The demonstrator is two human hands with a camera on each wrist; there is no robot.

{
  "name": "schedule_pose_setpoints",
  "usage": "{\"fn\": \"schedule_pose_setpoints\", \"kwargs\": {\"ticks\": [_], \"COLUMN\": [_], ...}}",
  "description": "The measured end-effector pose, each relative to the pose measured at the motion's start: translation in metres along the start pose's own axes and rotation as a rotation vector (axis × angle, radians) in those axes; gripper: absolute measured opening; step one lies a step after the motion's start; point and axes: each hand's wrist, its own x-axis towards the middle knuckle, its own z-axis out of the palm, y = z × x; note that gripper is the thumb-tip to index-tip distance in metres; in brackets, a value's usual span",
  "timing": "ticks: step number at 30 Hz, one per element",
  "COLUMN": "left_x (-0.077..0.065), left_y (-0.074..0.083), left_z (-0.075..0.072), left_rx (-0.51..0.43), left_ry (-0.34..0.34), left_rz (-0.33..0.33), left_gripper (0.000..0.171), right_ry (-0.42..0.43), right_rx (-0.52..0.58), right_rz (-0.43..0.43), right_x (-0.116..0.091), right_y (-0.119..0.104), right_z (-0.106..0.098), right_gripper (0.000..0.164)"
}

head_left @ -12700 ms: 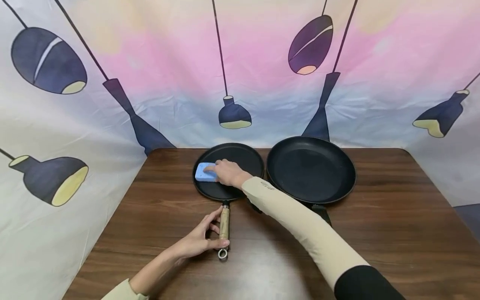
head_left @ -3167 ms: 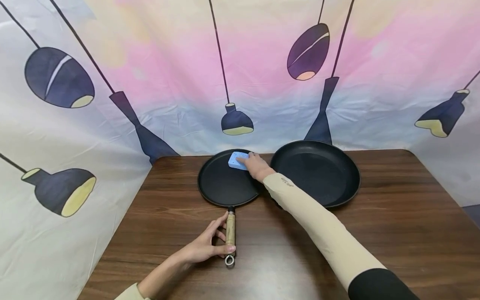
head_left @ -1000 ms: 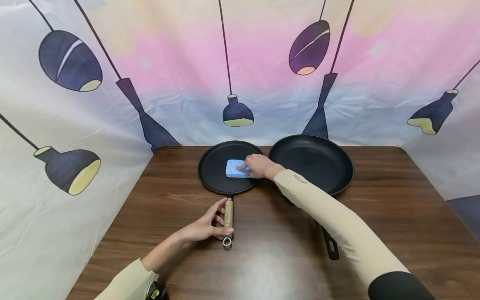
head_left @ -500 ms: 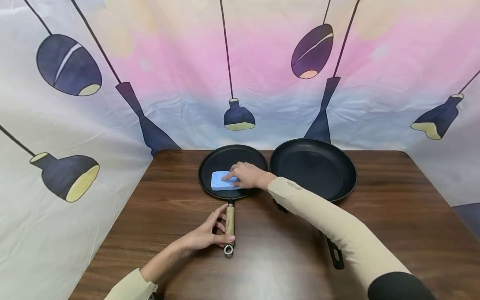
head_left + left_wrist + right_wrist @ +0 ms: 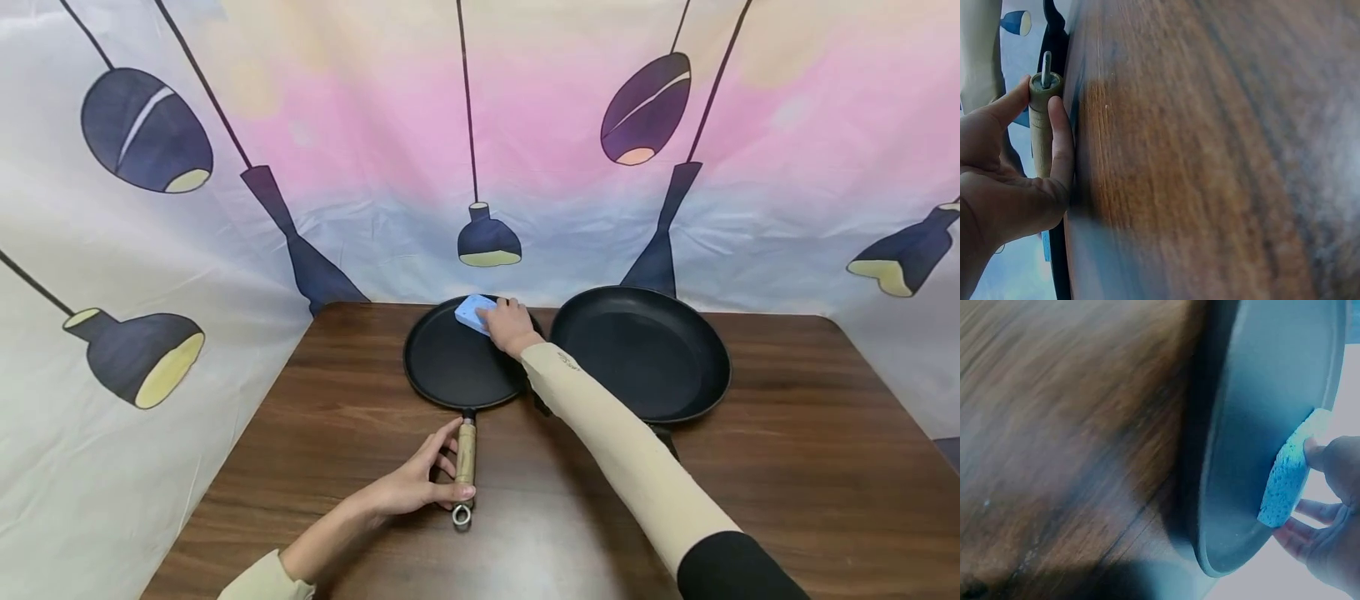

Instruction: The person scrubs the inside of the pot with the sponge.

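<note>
A flat black pan lies on the wooden table in the head view, its wooden handle pointing toward me. My left hand holds that handle from the left, thumb near the metal ring and fingers along its side. In the left wrist view the thumb and a finger pinch the handle near its end. At the pan's far right edge my right hand grips a blue sponge against the surface. The right wrist view shows the porous sponge between thumb and fingers, touching the pan.
A larger, deeper black frying pan stands close to the right of the flat one, its handle partly hidden under my right sleeve. Behind the table hangs a cloth printed with lamps.
Over the last second my right hand slid the sponge from the pan's middle toward its near left part, then up to the far edge. The left hand keeps its hold on the handle.
</note>
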Motion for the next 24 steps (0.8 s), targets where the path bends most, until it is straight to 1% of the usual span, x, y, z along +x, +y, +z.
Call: {"fn": "schedule_pose_setpoints", "kwargs": {"ticks": [2,5,6,7,9,12,13,14,16,20,24], "left_x": [0.0,0.0,0.0,0.0,0.001,0.002,0.002,0.002,0.001,0.001,0.0], "left_y": [0.0,-0.001,-0.001,-0.001,0.0,0.004,0.006,0.007,0.009,0.009,0.006], "left_z": [0.0,0.0,-0.001,-0.001,-0.002,-0.004,-0.004,-0.005,-0.006,-0.006,-0.004], "left_rx": [0.006,0.021,0.025,0.027,0.029,0.028,0.029,0.03,0.034,0.036,0.022], "left_ry": [0.006,0.005,0.003,0.002,0.0,-0.01,-0.011,-0.012,-0.013,-0.011,-0.026], "left_rz": [0.005,0.008,0.008,0.006,0.0,-0.017,-0.022,-0.028,-0.041,-0.062,-0.069], "left_gripper": [0.104,0.104,0.105,0.105,0.104,0.103,0.103,0.103,0.104,0.104,0.105], "right_ry": [0.003,-0.03,-0.042,-0.034,-0.077,-0.102,-0.112,-0.139,-0.134,-0.137,-0.151], "right_rx": [-0.013,-0.043,-0.063,-0.088,-0.137,-0.16,-0.151,-0.137,-0.104,-0.105,-0.12], "right_rz": [0.011,0.04,0.046,0.043,0.039,0.004,-0.012,-0.023,-0.056,-0.107,-0.169], "right_x": [0.002,0.006,0.007,0.006,0.008,0.004,0.005,0.005,0.004,0.001,-0.005], "right_y": [-0.003,-0.008,-0.01,-0.011,-0.014,-0.013,-0.013,-0.014,-0.016,-0.021,-0.026], "right_z": [0.0,0.003,0.004,0.005,0.005,-0.001,-0.003,-0.005,-0.006,-0.003,0.001], "right_gripper": [0.045,0.047,0.049,0.049,0.055,0.058,0.058,0.059,0.057,0.057,0.058]}}
